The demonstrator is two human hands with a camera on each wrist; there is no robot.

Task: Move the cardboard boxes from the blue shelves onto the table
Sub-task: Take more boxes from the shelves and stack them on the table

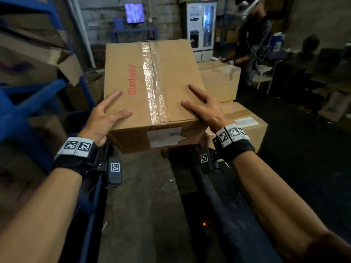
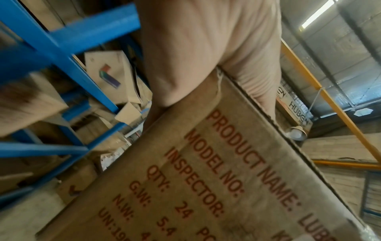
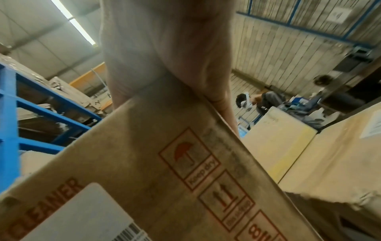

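A taped cardboard box (image 1: 152,82) printed "Glodway" is in front of me, with a white label on its near face. My left hand (image 1: 106,116) lies over its near left corner, two straight fingers spread on the top. My right hand (image 1: 205,109) covers the near right corner the same way. In the left wrist view the left hand (image 2: 206,48) presses on the box (image 2: 206,179) at its edge. In the right wrist view the right hand (image 3: 164,48) sits over a corner of the box (image 3: 144,163). What the box rests on is hidden.
Blue shelves (image 1: 28,103) with more cartons stand close on the left. Two cardboard boxes, one upper (image 1: 218,80) and one lower (image 1: 245,120), are stacked just right of mine. Another person (image 1: 252,35) works at the back right. Concrete floor (image 1: 142,205) lies below.
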